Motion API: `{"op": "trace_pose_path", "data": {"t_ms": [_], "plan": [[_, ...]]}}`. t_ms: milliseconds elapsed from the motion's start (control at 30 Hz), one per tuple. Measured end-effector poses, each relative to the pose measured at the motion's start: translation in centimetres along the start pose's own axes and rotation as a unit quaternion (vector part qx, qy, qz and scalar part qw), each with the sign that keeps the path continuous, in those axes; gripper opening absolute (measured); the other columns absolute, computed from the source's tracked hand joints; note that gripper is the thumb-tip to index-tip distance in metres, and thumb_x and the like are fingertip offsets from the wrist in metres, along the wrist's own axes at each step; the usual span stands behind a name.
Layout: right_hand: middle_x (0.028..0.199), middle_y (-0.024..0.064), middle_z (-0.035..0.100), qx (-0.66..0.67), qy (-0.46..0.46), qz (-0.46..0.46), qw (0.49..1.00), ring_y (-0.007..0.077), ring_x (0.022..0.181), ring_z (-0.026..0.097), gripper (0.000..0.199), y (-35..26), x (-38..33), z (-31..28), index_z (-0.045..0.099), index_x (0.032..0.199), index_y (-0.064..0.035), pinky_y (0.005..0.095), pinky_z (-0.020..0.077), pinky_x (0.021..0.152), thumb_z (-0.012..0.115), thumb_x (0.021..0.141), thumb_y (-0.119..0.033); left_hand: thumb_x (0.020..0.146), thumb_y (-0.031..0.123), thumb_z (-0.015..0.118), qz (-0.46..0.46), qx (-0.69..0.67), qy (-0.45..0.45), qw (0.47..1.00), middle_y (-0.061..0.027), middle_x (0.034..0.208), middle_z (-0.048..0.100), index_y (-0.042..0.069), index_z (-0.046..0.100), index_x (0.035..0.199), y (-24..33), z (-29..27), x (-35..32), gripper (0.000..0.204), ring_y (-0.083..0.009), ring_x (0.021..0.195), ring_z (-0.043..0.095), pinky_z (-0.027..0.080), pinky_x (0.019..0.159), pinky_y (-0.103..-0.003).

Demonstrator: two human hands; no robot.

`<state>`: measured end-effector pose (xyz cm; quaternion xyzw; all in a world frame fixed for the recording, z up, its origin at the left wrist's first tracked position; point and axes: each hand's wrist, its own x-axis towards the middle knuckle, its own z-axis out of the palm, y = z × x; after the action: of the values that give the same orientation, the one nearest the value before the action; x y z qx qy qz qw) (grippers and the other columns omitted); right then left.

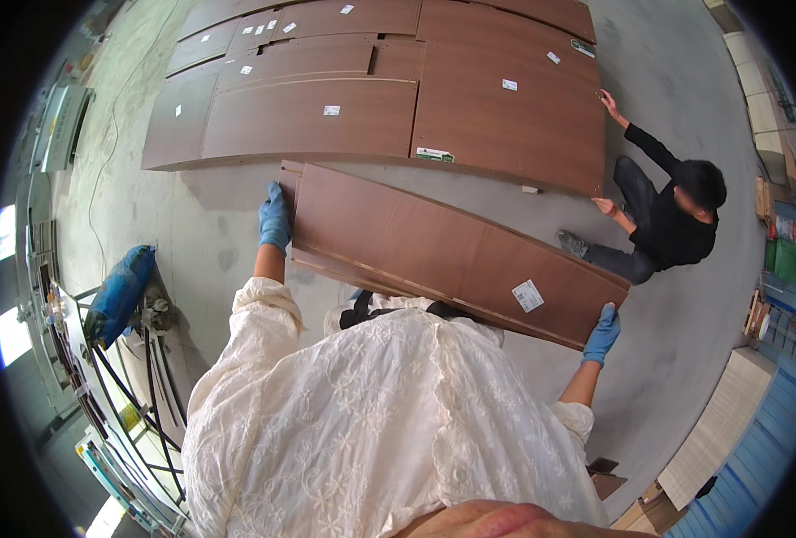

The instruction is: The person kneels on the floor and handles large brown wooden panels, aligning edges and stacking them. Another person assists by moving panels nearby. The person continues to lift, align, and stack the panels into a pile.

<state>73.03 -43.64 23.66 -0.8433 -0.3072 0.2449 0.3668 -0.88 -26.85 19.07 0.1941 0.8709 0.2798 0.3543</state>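
A small stack of long brown wooden panels (407, 229) is held in front of my waist, slanting down toward the right. The top panel carries a white label (527, 296) near its right end. My left hand (274, 220), in a blue glove, grips the stack's left end. Around the right end closes my right hand (603, 336), also gloved in blue. Edges of lower panels show beneath the top one, out of line with it. How many there are I cannot tell.
Ahead lies a large low stack of brown panels (326, 117) with white labels. At its right end a person in black (676, 215) crouches, hands by its edge. A blue bag (122, 294) and metal frame (138, 403) stand left; pale boards (719, 429) lie right.
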Motion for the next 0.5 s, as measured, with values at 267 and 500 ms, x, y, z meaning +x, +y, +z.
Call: {"op": "trace_pose_path", "data": {"t_ms": [267,500], "plan": [[0.119,0.0140,0.071,0.020,-0.083,0.009,0.996,0.0242,0.104,0.065,0.075,-1.6,4.8,4.9,0.066,0.125,0.0077,0.0386,0.0517,0.095,0.064,0.100,-0.063,0.098,0.077,0.050,0.002,-0.008,0.059,0.998,-0.0172,0.112,0.074,-0.014,0.068,0.127,-1.0,-0.8,2.2,0.098,-0.0260,0.095,0.063,0.052,0.092,-0.040],[0.124,0.0157,0.070,0.000,-0.105,-0.018,0.994,0.0277,0.110,0.064,0.076,-4.7,10.3,10.8,0.064,0.129,0.0093,0.0400,0.0503,0.099,0.065,0.101,-0.062,0.098,0.076,0.053,-0.004,-0.059,0.085,0.995,-0.0113,0.111,0.073,-0.010,0.069,0.128,-1.3,-2.8,5.3,0.093,-0.0228,0.094,0.063,0.052,0.089,-0.037]]}}
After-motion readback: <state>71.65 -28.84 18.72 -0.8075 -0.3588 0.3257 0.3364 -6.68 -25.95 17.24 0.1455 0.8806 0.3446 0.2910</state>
